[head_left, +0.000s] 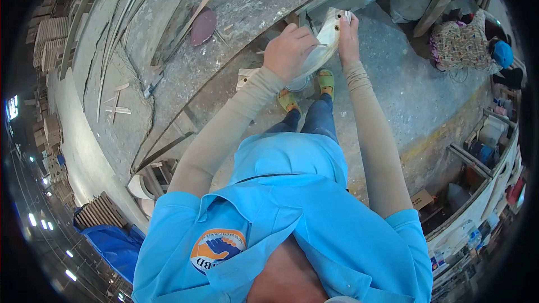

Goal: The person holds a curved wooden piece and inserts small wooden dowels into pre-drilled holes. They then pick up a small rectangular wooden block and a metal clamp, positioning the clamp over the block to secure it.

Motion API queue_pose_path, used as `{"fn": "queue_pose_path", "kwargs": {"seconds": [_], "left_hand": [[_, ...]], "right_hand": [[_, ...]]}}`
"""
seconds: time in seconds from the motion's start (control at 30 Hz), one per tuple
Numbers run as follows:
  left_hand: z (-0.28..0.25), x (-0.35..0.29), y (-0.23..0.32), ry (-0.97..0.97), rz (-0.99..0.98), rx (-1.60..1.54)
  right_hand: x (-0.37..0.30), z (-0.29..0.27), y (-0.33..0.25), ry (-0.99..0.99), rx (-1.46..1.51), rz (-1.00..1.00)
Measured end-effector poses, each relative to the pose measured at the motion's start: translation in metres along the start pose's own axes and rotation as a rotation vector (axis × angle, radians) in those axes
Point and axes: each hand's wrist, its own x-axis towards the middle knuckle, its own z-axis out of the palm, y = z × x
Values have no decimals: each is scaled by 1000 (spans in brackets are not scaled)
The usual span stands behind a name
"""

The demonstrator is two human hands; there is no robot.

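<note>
My right hand [348, 39] grips the upper end of a curved, pale wooden piece [330, 32] with dark round holes near that end. The piece bows down toward my feet and passes behind my left hand [289, 50]. A pale end with another hole [245, 77] shows beside my left wrist, probably part of the same piece. My left hand is closed, its fingers pinched around a thin, stick-like tool [320, 45] whose tip points at the curved piece. The tool's exact kind is too small to make out.
A long, dusty workbench [247, 14] with wood strips and a dark reddish oval pad [203, 27] runs along my left. Right of me, a person in a blue cap [501, 54] bends low. A shelf-like bin [477, 163] holds assorted items. Stacked wood pieces [51, 42] stand far left.
</note>
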Motion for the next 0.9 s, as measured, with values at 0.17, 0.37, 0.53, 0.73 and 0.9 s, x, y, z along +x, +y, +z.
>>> {"fn": "queue_pose_path", "kwargs": {"seconds": [0.17,0.37,0.53,0.73,0.9], "left_hand": [[-2,-11,5,-101,98,-40],[-31,-53,2,-48,-136,-264],[-47,-79,12,55,-295,-240],[-40,-82,16,104,-231,-36],[-27,-70,22,113,-214,-54]], "right_hand": [[0,-2,-1,-2,45,4],[-2,2,-7,5,-21,-2],[-3,5,-3,31,121,69],[1,15,-2,124,309,202],[-1,16,-2,155,266,130]]}}
